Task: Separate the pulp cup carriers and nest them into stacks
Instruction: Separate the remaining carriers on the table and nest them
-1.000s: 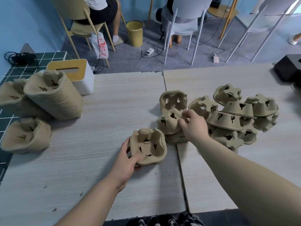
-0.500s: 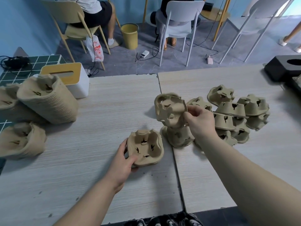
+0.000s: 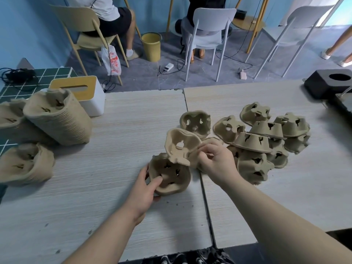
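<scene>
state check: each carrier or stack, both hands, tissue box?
left hand: grip on base carrier, thumb inside
base carrier: on table, cups up
right hand: grip on lifted carrier
lifted carrier: tilted, edge over base carrier, not nested
loose pile: unsorted, most upside down
tall stack: nested, leaning on its side
tissue box: upright, behind tall stack

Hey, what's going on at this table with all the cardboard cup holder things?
A person is sorting pulp cup carriers into nested stacks. The left hand steadies a carrier lying on the table, while the right hand tilts another carrier over it, apparently about to nest it. A loose pile waits on the right. Finished stacks lie on the left.
</scene>
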The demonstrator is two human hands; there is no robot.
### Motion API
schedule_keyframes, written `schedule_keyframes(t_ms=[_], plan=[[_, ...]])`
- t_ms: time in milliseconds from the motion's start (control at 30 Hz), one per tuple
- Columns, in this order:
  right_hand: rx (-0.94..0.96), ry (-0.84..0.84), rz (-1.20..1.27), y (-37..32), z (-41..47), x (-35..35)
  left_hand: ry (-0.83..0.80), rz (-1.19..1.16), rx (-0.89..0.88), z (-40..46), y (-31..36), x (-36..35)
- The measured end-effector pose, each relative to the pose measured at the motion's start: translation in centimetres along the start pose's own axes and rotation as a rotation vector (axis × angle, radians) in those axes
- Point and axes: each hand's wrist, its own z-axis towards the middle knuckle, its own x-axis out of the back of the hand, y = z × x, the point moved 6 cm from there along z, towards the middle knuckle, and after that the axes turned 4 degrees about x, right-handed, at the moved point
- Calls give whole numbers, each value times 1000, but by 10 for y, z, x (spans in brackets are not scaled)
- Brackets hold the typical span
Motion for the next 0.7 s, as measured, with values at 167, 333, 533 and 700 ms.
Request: schedule_keyframes(t_ms=[167, 333, 533, 700], plan=[[-64, 38, -70, 5, 2, -6, -14, 0, -3, -2, 0, 1], [-212, -39, 96, 0, 0, -6, -16, -5, -4, -4, -1, 1], [-212, -178, 83, -6, -5, -15, -15, -17, -8, -5, -2, 2], [-289, -92, 95, 1, -5, -19, 2, -17, -20, -6, -2, 2]])
